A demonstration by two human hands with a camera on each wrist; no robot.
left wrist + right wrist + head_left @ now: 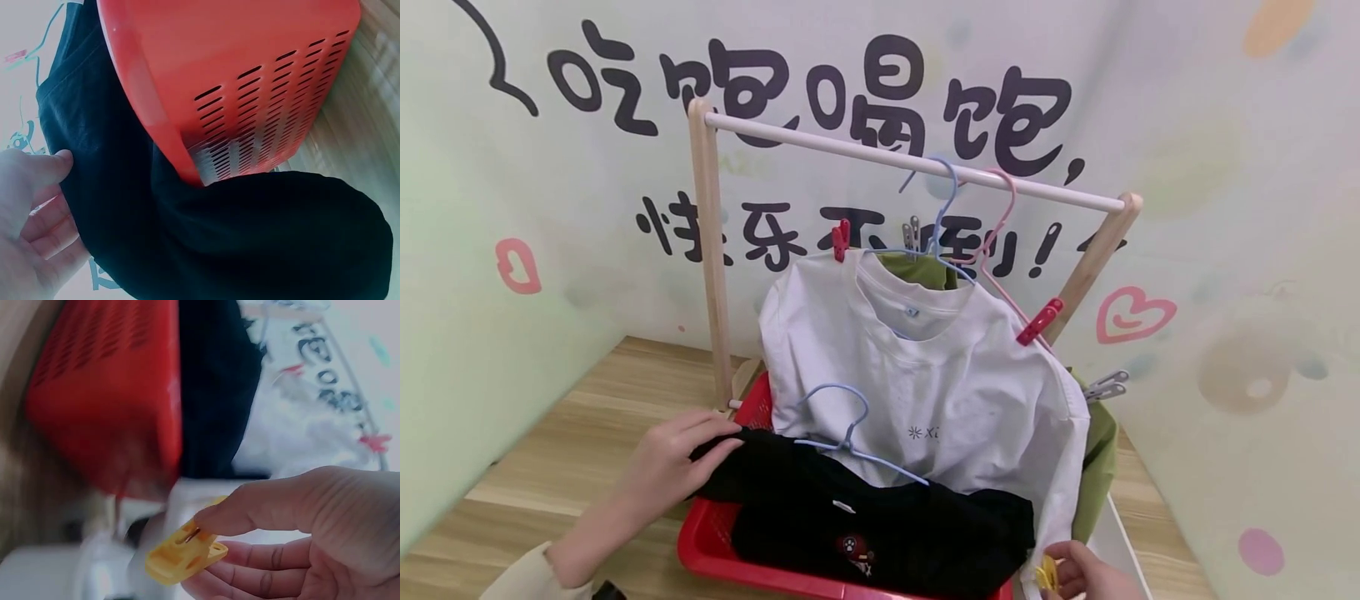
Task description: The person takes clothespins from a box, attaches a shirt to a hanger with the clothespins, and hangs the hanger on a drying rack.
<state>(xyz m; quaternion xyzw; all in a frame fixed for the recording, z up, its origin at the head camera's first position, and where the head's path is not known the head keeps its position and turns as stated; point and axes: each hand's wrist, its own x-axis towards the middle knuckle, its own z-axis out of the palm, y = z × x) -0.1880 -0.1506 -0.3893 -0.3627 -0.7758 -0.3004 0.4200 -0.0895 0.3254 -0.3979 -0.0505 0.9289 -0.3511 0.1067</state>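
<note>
A black T-shirt (805, 517) with a small red print lies over the red basket (715, 554), a blue hanger (850, 442) inside its neck. My left hand (688, 454) pinches the shirt's left shoulder between thumb and fingers; the left wrist view shows the black cloth (119, 156) draped over the basket's rim. At the lower right, my right hand (1093, 575) holds a yellow clothespin (1047, 573). In the right wrist view the clothespin (187, 547) sits between thumb and fingers, beside the basket's corner.
Behind the basket stands a rack with a white rail (850, 148). A white T-shirt (880, 367) hangs there, with red clothespins (841, 240) at its shoulders. Behind it are a green garment (1101, 467), a pink hanger (992, 242) and grey clothespins (1107, 385). A white container (1120, 542) stands at right.
</note>
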